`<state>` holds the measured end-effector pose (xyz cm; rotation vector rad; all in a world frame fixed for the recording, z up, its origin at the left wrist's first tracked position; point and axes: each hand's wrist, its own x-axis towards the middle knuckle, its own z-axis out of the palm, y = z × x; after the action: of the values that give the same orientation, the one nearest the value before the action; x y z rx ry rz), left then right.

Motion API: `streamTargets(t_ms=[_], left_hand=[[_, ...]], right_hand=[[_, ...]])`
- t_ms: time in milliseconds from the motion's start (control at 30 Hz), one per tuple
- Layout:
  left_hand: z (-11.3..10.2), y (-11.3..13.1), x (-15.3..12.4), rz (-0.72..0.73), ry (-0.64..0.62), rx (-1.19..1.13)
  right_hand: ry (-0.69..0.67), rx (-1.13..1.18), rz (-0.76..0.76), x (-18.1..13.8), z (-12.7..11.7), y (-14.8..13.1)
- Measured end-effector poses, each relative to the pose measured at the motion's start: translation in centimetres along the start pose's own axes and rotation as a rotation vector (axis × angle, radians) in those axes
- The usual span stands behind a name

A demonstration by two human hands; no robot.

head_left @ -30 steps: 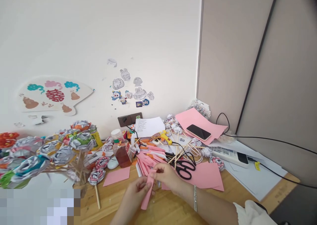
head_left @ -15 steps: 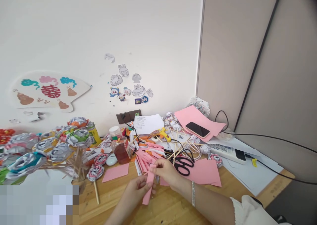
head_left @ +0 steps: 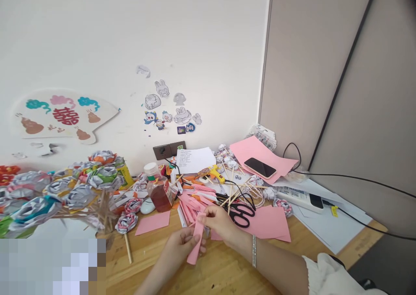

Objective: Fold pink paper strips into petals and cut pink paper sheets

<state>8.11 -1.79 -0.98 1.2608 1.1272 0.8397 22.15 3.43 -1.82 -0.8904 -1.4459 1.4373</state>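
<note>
In the head view, the person is holding a pink paper strip just above the wooden table, near its front edge. The left hand is pinching the middle of the strip from the left, its fingers closed on the paper. The right hand is gripping the strip's upper end, fingertips pressed together on it, so the strip is hanging slightly tilted with its lower end free. A silver bracelet is sitting on the right wrist.

Just behind the hands a pile of pink strips is lying fanned out, and black scissors are resting on a pink sheet just beside the right hand. A bottle of red liquid is standing upright to the left of the pile. Further back a yellow glue gun is lying among wooden sticks, and a phone is lying on another sheet of pink paper. Paper flowers on sticks are crowding the table's left side.
</note>
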Motion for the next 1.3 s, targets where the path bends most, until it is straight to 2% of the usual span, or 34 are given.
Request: streamTargets(t_ms=[167,267,467,800,1067,1300], left_hand=[[-0.4,-0.5,0.0,-0.087,-0.039,0.024],[-0.4,-0.4,-0.1,-0.090,-0.036,0.082],[-0.1,0.1,-0.5,-0.180,-0.063,0.044],[0.5,0.9,-0.5,-0.139,-0.079,0.050],[0.2,0.8,-0.8,-0.156,-0.081,0.059],[0.2,0.7,-0.8,-0.142,-0.091,0.039]], right_hand=[[0.023,-0.020,-0.017,0.2,-0.1,0.2],[0.021,-0.019,-0.018,0.5,-0.2,0.7],[0.032,-0.017,-0.036,0.8,-0.4,1.3],[0.062,0.016,-0.030,0.6,-0.4,0.6],[0.017,0.079,-0.019,-0.3,0.1,-0.4],[-0.013,0.114,0.041,-0.6,0.4,0.3]])
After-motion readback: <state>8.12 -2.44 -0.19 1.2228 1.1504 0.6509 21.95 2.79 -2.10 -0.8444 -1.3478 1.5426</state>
